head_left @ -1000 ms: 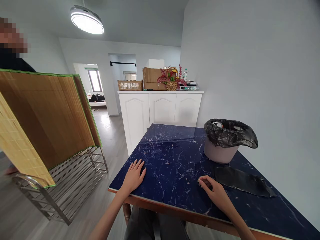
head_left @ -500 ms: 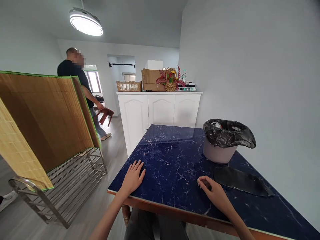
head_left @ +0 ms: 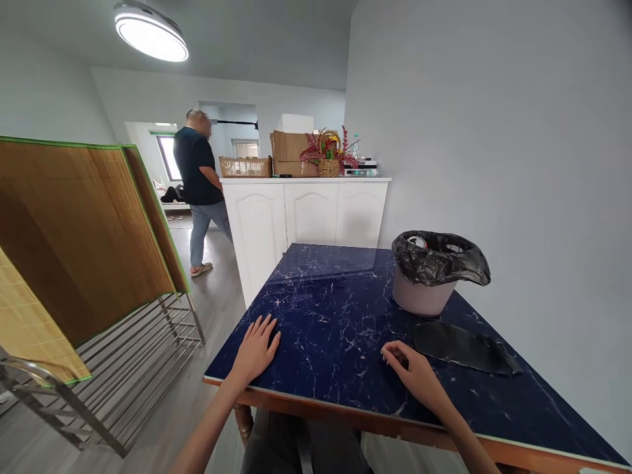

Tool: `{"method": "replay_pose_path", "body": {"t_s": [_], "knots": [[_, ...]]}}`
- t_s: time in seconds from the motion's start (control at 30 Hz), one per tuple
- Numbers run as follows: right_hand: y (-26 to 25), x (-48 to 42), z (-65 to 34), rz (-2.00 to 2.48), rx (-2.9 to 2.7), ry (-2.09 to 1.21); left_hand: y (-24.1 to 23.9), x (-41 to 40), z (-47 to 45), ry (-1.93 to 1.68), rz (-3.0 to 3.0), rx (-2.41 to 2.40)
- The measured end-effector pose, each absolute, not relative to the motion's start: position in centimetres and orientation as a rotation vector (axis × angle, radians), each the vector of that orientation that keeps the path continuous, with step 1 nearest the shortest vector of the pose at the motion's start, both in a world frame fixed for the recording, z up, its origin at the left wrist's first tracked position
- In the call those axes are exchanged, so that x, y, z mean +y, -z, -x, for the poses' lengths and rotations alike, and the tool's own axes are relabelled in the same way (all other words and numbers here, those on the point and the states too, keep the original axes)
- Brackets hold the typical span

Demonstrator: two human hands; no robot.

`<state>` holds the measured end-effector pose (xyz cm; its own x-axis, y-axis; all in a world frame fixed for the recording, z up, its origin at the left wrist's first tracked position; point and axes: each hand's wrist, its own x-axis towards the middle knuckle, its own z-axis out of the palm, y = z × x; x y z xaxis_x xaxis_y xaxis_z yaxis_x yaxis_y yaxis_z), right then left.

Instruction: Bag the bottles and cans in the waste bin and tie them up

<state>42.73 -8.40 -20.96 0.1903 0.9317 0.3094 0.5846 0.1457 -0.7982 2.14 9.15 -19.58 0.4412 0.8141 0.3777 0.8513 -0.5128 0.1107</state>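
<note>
My left hand point(head_left: 256, 350) lies flat on the dark blue marbled tabletop point(head_left: 316, 329), near its front left edge, fingers stretched out and holding nothing. My right hand point(head_left: 413, 374) rests on the same surface, with its fingers loosely curled in towards the thumb; I see nothing in it. Just beside it, on the right, a flat black plastic bag point(head_left: 464, 347) lies on the table. Behind that stands a pinkish bin point(head_left: 422, 296) lined with a black bin bag point(head_left: 439, 266). A can point(head_left: 417, 242) shows at the top of the bin.
A white cabinet point(head_left: 311, 214) beyond the table carries cardboard boxes point(head_left: 295, 155), a flower basket point(head_left: 328, 167) and bottles. On the left, a bamboo mat point(head_left: 93, 243) hangs over a metal rack point(head_left: 143, 368). A person point(head_left: 200, 178) in dark clothes is behind the rack.
The person in the background has walked to the right, towards the cabinet, and the small stool they carried is now out of sight. My view has turned slightly; both hands keep their places.
</note>
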Motion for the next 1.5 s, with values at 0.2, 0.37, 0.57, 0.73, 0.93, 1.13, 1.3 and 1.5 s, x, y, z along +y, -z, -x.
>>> {"method": "replay_pose_path", "body": {"t_s": [0.2,0.37,0.57,0.73,0.93,1.13,1.3,1.5], "knots": [[20.6,-8.5,-42.6,1.549,-1.498,-0.478,19.3,9.2,-2.2,0.599,2.581,-1.490],[20.1,-8.7,-42.5,1.563,-1.495,-0.493,19.3,9.3,-2.2,0.596,2.592,-1.493],[19.5,-8.7,-42.3,1.581,-1.480,-0.495,19.2,9.3,-2.3,0.581,2.595,-1.500],[19.1,-8.7,-42.1,1.598,-1.458,-0.487,19.1,9.5,-2.3,0.576,2.610,-1.479],[18.4,-8.8,-41.9,1.608,-1.449,-0.470,19.5,9.9,-2.3,0.646,2.608,-1.450],[18.7,-8.6,-42.0,1.610,-1.468,-0.468,19.8,10.2,-2.3,0.665,2.606,-1.439],[18.7,-8.7,-42.1,1.610,-1.485,-0.466,19.7,10.3,-2.2,0.636,2.607,-1.450],[18.7,-8.5,-42.0,1.602,-1.491,-0.456,20.0,10.5,-2.1,0.631,2.595,-1.447]]}}
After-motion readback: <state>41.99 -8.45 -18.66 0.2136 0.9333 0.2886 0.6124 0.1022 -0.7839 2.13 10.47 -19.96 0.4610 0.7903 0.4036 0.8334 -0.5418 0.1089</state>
